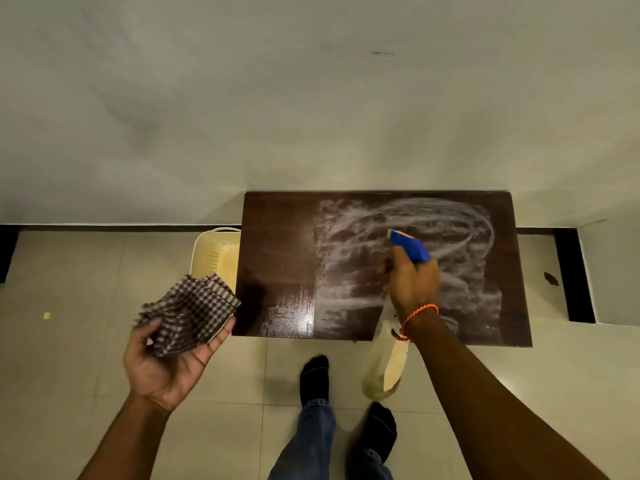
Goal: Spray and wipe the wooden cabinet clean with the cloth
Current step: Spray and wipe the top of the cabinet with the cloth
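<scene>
- The wooden cabinet (277, 237) stands against the far wall, just in front of your feet. Its top is dark. A white smeared film (408, 220) covers the middle and the right part, while the left strip looks bare and shiny.
- Your right hand (414, 285) is over the cabinet top. Its fingers are curled round the neck of the spray bottle (384, 362), and the blue head points far and left. I cannot tell if the trigger is pressed.
- Your left hand (166, 368) is palm up over the floor, just beside the near left corner of the cabinet. The fingers are half curled, and the thumb holds the checked cloth (188, 311) in the palm.
- The cloth is soft and light, I judge. It will fold and slide if you hold only one corner, so better bunch it into a pad under flat fingers.
- The bottle looks like light plastic, maybe slippery when wet. The neck is the good place to hold it.
- A cream basket (214, 252) stands on the floor, left of the cabinet.
</scene>
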